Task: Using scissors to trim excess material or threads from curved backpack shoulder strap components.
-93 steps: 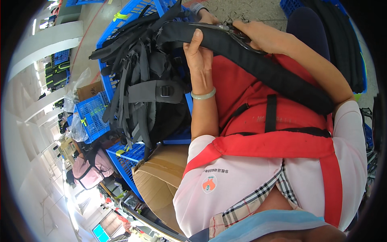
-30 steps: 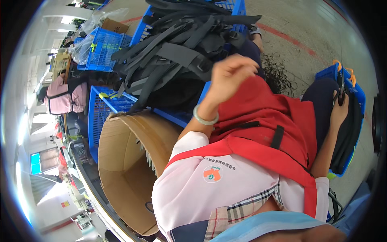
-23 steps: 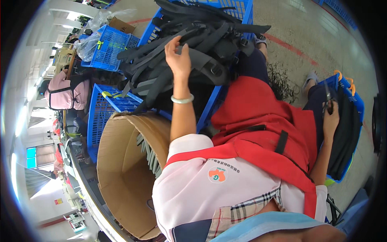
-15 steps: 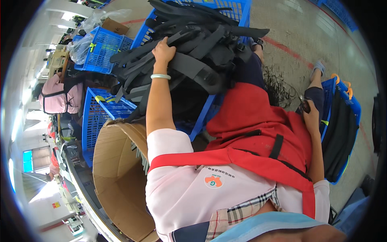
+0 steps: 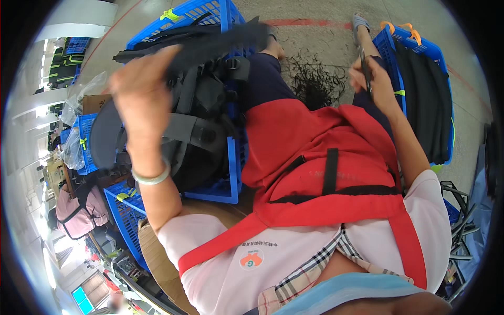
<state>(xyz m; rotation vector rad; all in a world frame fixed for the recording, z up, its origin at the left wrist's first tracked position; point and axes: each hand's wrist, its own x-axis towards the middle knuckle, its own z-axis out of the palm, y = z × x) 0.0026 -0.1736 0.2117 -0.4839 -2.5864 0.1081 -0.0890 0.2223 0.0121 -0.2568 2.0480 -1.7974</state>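
Honestly, left hand (image 5: 142, 86) has its grip round a black strap (image 5: 226, 44) over the blue crate (image 5: 234, 173); snagging a buckle (image 5: 207, 135) could drag others out. Meanwhile right hand (image 5: 375, 79) clutches a dark tool (image 5: 365, 68).

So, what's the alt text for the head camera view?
A person's left hand, blurred, holds a black strap over a blue crate heaped with dark straps; the right hand holds what looks like scissors. They wear a red apron.

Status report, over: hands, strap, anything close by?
Left hand gripping black strap, motion-blurred. Right hand holding scissors. Close by: other straps heaped in blue crate.
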